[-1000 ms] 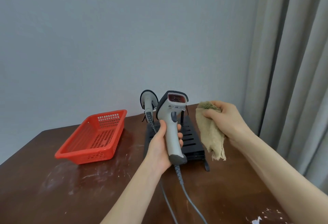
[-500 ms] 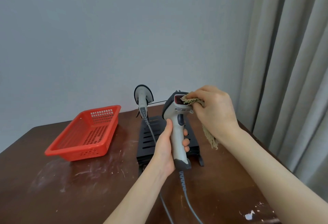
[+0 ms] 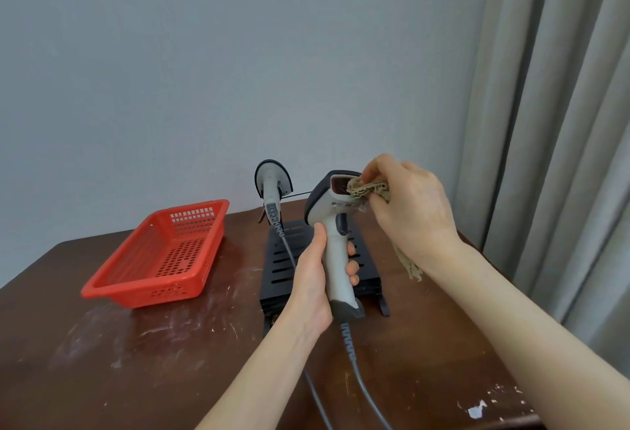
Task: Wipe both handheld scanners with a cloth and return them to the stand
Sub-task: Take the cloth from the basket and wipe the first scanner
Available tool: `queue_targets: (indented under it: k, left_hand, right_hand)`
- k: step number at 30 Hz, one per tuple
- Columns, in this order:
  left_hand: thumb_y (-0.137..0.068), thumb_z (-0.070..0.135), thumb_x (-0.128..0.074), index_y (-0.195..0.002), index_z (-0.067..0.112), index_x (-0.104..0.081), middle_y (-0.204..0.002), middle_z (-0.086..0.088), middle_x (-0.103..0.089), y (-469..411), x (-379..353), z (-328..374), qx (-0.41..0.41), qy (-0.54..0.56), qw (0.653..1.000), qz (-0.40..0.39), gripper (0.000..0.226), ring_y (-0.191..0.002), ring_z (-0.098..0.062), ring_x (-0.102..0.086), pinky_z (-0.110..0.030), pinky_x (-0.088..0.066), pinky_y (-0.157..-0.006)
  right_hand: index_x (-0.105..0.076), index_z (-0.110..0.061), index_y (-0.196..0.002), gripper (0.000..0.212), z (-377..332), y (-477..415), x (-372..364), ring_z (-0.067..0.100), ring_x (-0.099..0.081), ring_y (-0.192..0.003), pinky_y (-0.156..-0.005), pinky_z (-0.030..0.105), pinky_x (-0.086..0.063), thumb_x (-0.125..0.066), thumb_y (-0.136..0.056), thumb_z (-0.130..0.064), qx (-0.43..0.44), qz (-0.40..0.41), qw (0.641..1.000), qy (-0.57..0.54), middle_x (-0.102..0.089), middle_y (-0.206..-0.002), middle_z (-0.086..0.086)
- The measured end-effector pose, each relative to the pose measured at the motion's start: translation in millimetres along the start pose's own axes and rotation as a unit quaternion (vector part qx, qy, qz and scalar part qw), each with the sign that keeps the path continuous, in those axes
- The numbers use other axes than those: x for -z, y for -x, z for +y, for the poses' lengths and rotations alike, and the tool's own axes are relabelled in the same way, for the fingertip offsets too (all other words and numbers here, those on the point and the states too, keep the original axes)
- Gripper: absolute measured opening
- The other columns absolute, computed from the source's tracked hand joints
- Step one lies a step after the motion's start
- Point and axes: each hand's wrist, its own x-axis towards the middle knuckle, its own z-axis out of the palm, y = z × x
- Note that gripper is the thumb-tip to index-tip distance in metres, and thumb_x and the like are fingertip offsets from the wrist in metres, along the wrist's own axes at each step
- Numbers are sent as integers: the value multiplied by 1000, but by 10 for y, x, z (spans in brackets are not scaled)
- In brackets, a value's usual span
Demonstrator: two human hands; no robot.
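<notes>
My left hand grips the handle of a grey handheld scanner, held upright above the black slotted stand. Its red window faces me. My right hand pinches a tan cloth and presses it against the scanner's window; a loose end of the cloth hangs below my wrist. A second grey scanner stands upright at the stand's back left corner. Grey cables run from both scanners toward me.
A red plastic basket sits on the brown wooden table left of the stand. A grey wall is behind, and grey curtains hang close on the right. White scuffs mark the tabletop.
My right hand brought the cloth from beside the scanner onto its head and now rubs the window. My left hand keeps holding the handle.
</notes>
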Motion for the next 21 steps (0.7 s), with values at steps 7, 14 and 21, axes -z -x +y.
queue_targets:
  k: [7,14,21]
  left_hand:
    - [-92,48,-46,-90,10,-64,-64,-3,-56,-21,-3,-3,-16,-27,999,9,42,-40,-13,-44,-21,-39,-38]
    - [-88,48,-50,-92,9,-63,-64,-5,-57,-21,26,5,-41,-37,998,20,41,-41,-14,-46,-23,-40,-39]
    - [-89,49,-49,-89,9,-63,-64,-4,-57,-53,34,9,-42,-48,998,20,43,-41,-14,-45,-22,-40,-39]
  right_hand:
    - [-59,-19,-96,16,-113,-1,-45,25,-60,-75,-66,37,-49,-60,-83,-10,-3,20,997,-68,-65,-82,6]
    - [-58,-16,-99,20,-60,6,-30,28,-56,-72,-62,38,-47,-56,-82,-5,2,-4,1000,-23,-60,-85,10]
    - [-60,-18,-93,17,-121,-12,-26,22,-62,-78,-68,37,-50,-61,-81,-5,-6,-13,996,-89,-67,-83,4]
